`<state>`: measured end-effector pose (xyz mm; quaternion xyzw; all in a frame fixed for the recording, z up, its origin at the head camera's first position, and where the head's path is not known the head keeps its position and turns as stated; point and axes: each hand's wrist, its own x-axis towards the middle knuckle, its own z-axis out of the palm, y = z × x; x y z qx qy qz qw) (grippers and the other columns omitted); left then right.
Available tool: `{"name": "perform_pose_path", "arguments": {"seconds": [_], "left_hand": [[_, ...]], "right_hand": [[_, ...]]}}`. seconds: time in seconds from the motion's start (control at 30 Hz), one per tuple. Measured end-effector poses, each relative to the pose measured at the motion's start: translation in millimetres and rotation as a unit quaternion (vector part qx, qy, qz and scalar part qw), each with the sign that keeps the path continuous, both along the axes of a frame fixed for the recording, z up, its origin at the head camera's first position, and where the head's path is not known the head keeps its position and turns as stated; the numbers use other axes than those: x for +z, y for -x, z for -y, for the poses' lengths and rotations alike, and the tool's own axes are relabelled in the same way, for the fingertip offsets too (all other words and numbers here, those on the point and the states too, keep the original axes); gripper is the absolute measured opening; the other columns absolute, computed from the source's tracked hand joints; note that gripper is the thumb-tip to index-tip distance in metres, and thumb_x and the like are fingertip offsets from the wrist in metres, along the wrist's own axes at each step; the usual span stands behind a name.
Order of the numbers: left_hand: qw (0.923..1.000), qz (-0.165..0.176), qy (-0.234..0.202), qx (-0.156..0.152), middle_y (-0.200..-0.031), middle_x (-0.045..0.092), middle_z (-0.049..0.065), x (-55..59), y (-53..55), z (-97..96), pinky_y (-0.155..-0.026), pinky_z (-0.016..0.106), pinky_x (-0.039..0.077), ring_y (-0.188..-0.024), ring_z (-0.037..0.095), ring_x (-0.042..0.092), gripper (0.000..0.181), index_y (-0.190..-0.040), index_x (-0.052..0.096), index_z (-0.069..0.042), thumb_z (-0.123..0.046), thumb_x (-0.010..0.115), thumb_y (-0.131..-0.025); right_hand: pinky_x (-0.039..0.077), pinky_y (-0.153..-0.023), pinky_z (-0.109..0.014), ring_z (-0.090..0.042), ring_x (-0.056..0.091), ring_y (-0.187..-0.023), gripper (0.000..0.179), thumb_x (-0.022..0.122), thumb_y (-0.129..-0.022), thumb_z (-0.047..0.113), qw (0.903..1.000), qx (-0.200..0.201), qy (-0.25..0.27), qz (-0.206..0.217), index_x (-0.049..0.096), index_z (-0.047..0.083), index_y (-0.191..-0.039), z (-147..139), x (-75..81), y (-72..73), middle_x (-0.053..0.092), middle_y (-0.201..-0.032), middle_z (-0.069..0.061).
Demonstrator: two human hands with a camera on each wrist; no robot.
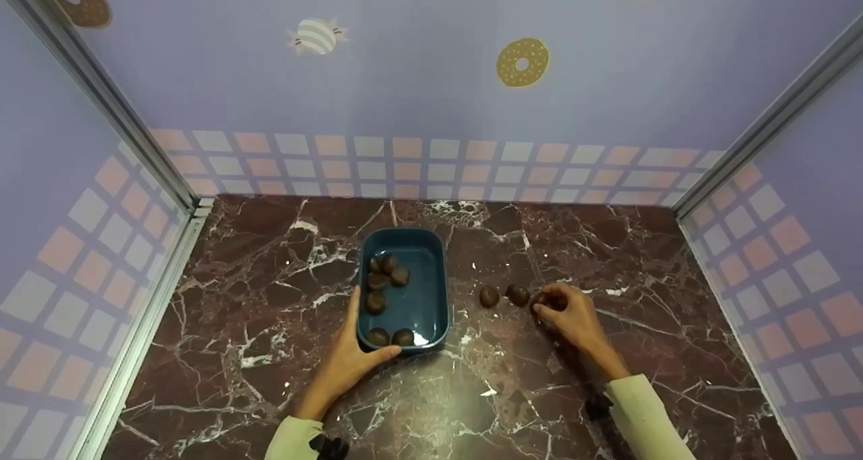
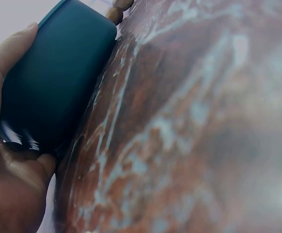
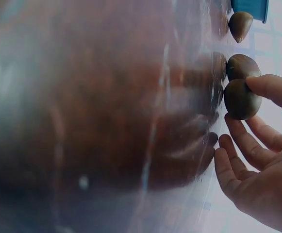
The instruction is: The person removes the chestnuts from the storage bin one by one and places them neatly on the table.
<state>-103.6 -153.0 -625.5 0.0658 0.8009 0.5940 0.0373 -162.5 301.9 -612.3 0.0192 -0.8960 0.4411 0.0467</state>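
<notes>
A dark teal rectangular dish (image 1: 423, 284) stands on the marbled surface with several brown chestnuts (image 1: 400, 276) inside, mostly along its left side and near end. My left hand (image 1: 352, 360) grips its near left corner, thumb along the near rim and fingers at the left wall. To the right of the dish, my right hand (image 1: 573, 317) pinches a chestnut (image 3: 242, 100) between thumb and fingers, low at the surface. Just left of it lies a second chestnut (image 1: 518, 295), and a third chestnut (image 1: 489, 296) sits nearer the dish.
The dark red marbled tabletop (image 1: 283, 379) is bounded by a patterned back wall (image 1: 431, 96) and side walls. Metal rails (image 1: 145, 325) run along the left edge and up the corners.
</notes>
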Motion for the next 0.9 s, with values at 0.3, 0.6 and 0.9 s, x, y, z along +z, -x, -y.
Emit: {"name": "perform_pose_path", "arguments": {"seconds": [0.3,0.6,0.9], "left_hand": [[0.9998,-0.003,-0.018,-0.002,-0.18,0.025,0.018,-0.9,0.7,-0.4,-0.126,0.064,0.032,-0.161,0.041,0.035,0.134,-0.18,0.003,-0.021,-0.033,0.098,-0.086],[0.9999,-0.006,-0.009,0.0,-0.18,0.025,0.019,-0.1,0.0,-0.5,-0.127,0.066,0.03,-0.162,0.042,0.033,0.134,-0.18,0.004,-0.021,-0.035,0.098,-0.086],[0.9999,0.003,-0.01,-0.003,-0.182,0.016,0.019,0.8,-0.1,0.0,-0.128,0.069,0.027,-0.165,0.043,0.025,0.134,-0.18,0.002,-0.02,-0.035,0.097,-0.087]], "right_hand": [[0.06,-0.084,-0.037,-0.032,0.076,-0.095,0.027,0.088,-0.09,-0.003,0.9998,0.011,-0.004,-0.016,0.079,-0.003,-0.115,-3.9,-1.3,5.4,0.08,-0.103,-0.014],[0.059,-0.089,-0.04,-0.036,0.076,-0.1,0.031,0.088,-0.09,0.0,0.9995,0.01,-0.014,-0.026,0.078,-0.006,-0.119,-5.4,7.5,3.9,0.079,-0.109,-0.018],[0.055,-0.098,-0.062,-0.045,0.073,-0.11,0.032,0.088,-0.096,0.009,0.999,-0.002,-0.009,-0.044,0.078,-0.004,-0.123,-4.4,27.1,2.2,0.077,-0.123,-0.021]]}}
